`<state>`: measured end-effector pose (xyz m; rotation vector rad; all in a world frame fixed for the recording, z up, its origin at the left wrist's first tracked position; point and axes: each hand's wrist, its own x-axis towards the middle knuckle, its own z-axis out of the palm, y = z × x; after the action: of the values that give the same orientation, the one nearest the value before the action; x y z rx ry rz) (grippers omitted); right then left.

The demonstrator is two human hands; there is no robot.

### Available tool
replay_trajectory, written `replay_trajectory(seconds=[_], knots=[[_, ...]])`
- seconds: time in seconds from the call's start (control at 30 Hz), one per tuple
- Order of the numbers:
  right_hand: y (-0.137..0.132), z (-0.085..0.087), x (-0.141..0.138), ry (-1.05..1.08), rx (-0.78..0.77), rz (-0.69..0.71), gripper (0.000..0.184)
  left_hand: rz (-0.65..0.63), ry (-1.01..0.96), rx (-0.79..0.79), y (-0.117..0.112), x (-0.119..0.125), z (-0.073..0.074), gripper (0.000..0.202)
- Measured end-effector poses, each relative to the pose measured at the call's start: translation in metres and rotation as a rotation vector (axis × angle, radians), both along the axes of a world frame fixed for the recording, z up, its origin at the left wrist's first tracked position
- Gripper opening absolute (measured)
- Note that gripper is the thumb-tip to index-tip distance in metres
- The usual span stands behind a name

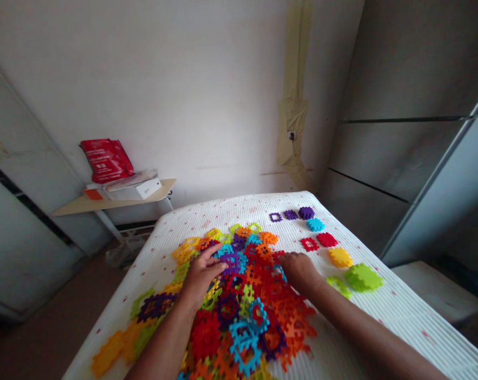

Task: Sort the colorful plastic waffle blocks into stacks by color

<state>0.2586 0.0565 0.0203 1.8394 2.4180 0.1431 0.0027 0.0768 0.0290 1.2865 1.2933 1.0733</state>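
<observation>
A big heap of coloured plastic interlocking tiles [242,295] lies on a white ribbed mattress [397,311]. My left hand [201,274] rests on the heap's left side, fingers stretched toward a purple tile [231,260]. On the heap's right, my right hand [300,270] lies knuckles up with the fingers curled down into the red and orange tiles; what they hold is hidden. Sorted small stacks sit to the right: purple [306,212], blue [315,225], red [326,239], yellow [340,257] and green [363,277].
A low wooden shelf [115,203] by the wall carries a red bag [106,160] and a white box [147,188]. Grey cabinet panels [401,158] rise at the right. Brown floor [64,316] shows left of the mattress.
</observation>
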Motion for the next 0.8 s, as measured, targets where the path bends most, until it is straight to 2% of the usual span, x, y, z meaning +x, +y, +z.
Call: replay_trajectory(seconds=[0.1, 0.2, 0.3, 0.4, 0.6, 0.7, 0.8], knots=[[-0.002, 0.010, -0.005, 0.130, 0.074, 0.045, 0.023, 0.029, -0.064, -0.004, -0.008, 0.005, -0.006, 0.072], [-0.008, 0.020, -0.018, 0.333, 0.148, 0.201, 0.021, 0.022, -0.051, 0.022, -0.011, 0.009, -0.012, 0.074], [-0.013, 0.025, -0.040, 0.449, 0.230, 0.376, 0.043, 0.006, -0.036, 0.051, -0.013, 0.010, -0.015, 0.074], [-0.011, 0.026, -0.060, 0.427, 0.234, 0.437, 0.057, -0.011, -0.054, 0.057, -0.015, 0.010, -0.016, 0.076], [-0.006, 0.030, -0.078, 0.316, 0.192, 0.429, 0.030, -0.031, -0.083, 0.023, -0.018, 0.013, -0.010, 0.082], [-0.004, 0.032, -0.077, 0.256, 0.169, 0.456, 0.026, -0.056, -0.051, 0.026, -0.019, 0.014, -0.009, 0.082], [0.014, 0.038, -0.063, 0.180, 0.156, 0.490, 0.031, -0.041, 0.022, 0.064, -0.018, 0.013, -0.011, 0.078]])
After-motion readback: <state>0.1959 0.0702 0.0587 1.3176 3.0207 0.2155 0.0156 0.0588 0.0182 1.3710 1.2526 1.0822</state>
